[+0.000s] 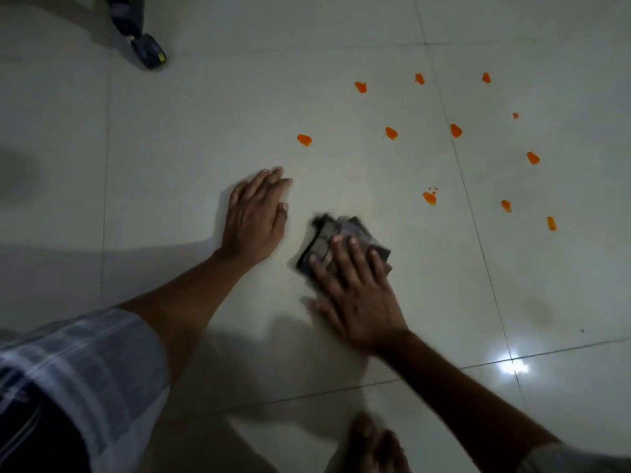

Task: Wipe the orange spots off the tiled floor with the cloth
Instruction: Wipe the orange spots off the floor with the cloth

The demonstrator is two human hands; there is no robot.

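Observation:
A dark folded cloth point(327, 233) lies on the pale tiled floor point(191, 124) near the middle of the view. My right hand point(355, 295) presses flat on its near half, fingers spread over it. My left hand point(256, 213) rests palm down on the bare tile just left of the cloth, holding nothing. Several orange spots dot the floor beyond and to the right of the cloth. The nearest ones are at the left point(304, 139) and at the right point(429, 197). The others reach toward the far right point(551, 223).
A dark shoe point(148, 49) and trouser leg of another person stand at the top left. My bare foot point(372, 445) shows at the bottom edge. Grout lines cross the floor, and a lamp glare point(512, 366) shines at the lower right.

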